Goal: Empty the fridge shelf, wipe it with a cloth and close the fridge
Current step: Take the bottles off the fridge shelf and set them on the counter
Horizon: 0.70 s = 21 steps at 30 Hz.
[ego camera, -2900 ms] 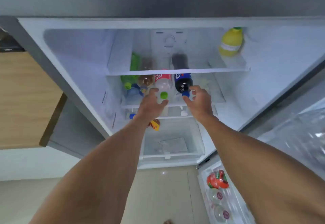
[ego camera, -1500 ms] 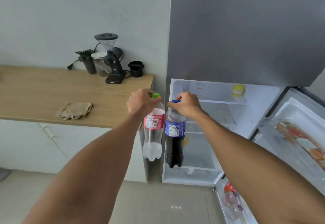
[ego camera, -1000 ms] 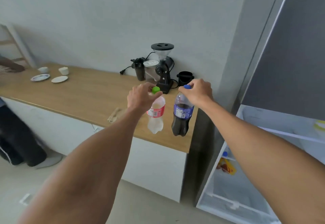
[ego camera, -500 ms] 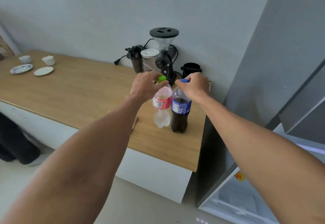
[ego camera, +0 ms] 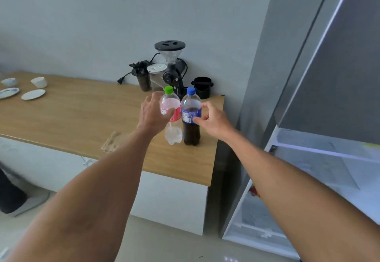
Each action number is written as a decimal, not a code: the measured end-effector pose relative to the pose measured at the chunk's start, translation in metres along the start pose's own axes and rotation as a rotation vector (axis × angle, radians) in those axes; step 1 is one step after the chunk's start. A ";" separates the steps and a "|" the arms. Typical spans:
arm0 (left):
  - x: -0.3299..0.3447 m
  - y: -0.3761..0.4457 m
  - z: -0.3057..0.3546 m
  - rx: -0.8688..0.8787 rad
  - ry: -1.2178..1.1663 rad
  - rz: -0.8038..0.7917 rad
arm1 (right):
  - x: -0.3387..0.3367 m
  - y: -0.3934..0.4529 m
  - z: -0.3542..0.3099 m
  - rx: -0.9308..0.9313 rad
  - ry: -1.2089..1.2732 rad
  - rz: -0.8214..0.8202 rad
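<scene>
Two bottles stand upright side by side near the right end of the wooden counter [ego camera: 72, 115]: a clear bottle with a green cap and red label [ego camera: 172, 117] and a dark cola bottle with a blue cap and blue label [ego camera: 191, 117]. My left hand [ego camera: 153, 115] hovers just in front of the clear bottle, fingers apart, holding nothing. My right hand [ego camera: 213, 121] is beside the cola bottle, fingers loosely curled and off it. The open fridge [ego camera: 308, 159] is at the right; only its upper shelf edge and lower interior show. A beige cloth [ego camera: 115, 141] lies on the counter, blurred, left of my forearm.
A black coffee grinder [ego camera: 170, 66], a dark jar [ego camera: 144, 78] and a black cup [ego camera: 202, 87] stand at the wall behind the bottles. White cups and saucers [ego camera: 33, 94] sit at the counter's far left. The grey upper fridge door [ego camera: 329, 66] fills the right.
I carried both bottles by their caps from the fridge shelf to the counter and set them down. Both hands have let go and drawn back from the caps.
</scene>
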<state>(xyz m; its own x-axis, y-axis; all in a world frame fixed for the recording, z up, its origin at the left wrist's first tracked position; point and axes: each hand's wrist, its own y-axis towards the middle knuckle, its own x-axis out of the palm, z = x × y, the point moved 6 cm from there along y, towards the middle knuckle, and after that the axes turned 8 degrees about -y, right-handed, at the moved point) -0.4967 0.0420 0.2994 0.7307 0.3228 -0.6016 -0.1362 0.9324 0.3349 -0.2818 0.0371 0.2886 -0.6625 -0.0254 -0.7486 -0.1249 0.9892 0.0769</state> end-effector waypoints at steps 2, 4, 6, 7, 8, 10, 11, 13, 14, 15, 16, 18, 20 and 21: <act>0.008 -0.034 0.005 -0.022 -0.011 -0.012 | 0.002 -0.041 0.015 0.004 -0.023 -0.091; 0.023 -0.071 0.011 -0.011 -0.013 -0.047 | 0.005 -0.086 0.034 0.007 -0.057 -0.147; 0.042 -0.111 0.021 0.005 -0.017 -0.111 | 0.001 -0.133 0.055 0.019 -0.114 -0.147; 0.053 -0.132 0.028 0.011 -0.014 -0.152 | -0.003 -0.155 0.065 0.025 -0.142 -0.145; 0.065 -0.151 0.036 0.023 -0.002 -0.198 | -0.009 -0.176 0.076 0.039 -0.156 -0.139; 0.091 -0.184 0.053 0.057 0.007 -0.285 | -0.024 -0.208 0.102 0.085 -0.149 -0.097; 0.105 -0.198 0.062 0.073 0.002 -0.323 | -0.033 -0.219 0.117 0.113 -0.148 -0.065; 0.133 -0.219 0.085 0.112 0.000 -0.381 | -0.051 -0.234 0.145 0.161 -0.155 -0.001; 0.148 -0.226 0.097 0.128 -0.001 -0.405 | -0.061 -0.239 0.159 0.177 -0.162 0.029; 0.164 -0.231 0.109 0.130 -0.017 -0.424 | -0.070 -0.241 0.172 0.188 -0.169 0.059; 0.180 -0.235 0.119 0.118 -0.039 -0.437 | -0.079 -0.243 0.185 0.194 -0.173 0.092; 0.215 -0.236 0.135 0.089 -0.085 -0.461 | -0.096 -0.238 0.215 0.209 -0.153 0.164; 0.255 -0.232 0.142 0.049 -0.118 -0.499 | -0.106 -0.228 0.248 0.238 -0.118 0.206; 0.276 -0.228 0.144 0.015 -0.134 -0.509 | -0.109 -0.220 0.266 0.253 -0.107 0.212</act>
<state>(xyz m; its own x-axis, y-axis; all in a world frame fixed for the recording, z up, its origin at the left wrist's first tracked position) -0.1677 -0.1053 0.1619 0.7811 -0.1948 -0.5932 0.2674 0.9629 0.0358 0.0140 -0.1391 0.1779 -0.5709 0.1864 -0.7995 0.2032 0.9757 0.0824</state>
